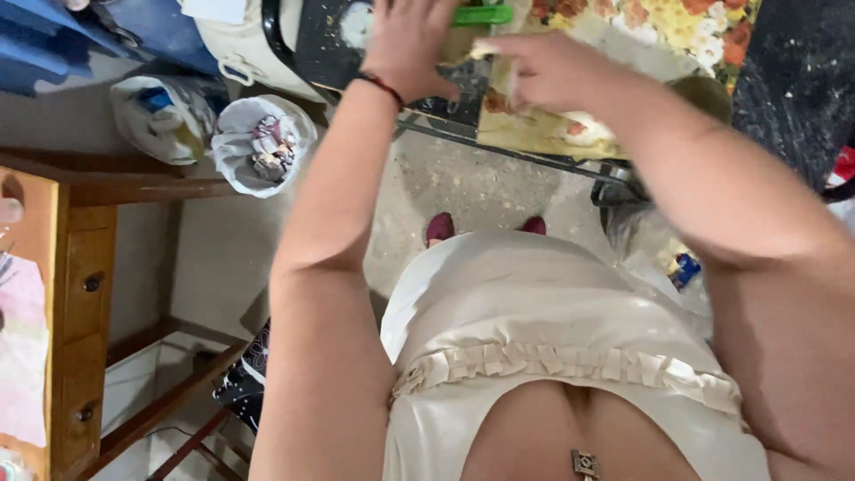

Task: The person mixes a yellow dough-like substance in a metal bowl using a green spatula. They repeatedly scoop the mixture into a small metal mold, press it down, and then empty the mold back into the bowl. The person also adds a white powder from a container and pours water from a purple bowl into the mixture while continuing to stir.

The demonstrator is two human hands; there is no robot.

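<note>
Reaching forward over a table with a floral cloth (686,27), both hands work at its near edge. Left hand (405,44) lies flat, fingers spread, touching a green strip (481,14). Right hand (543,67) is loosely curled just beside it; grasp cannot be told.

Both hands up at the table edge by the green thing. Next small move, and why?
Probably bring the right hand onto the green object: the left hand already lies flat beside it, while the right hand hovers just below with fingers curled. What is under the palms is hidden.
</note>
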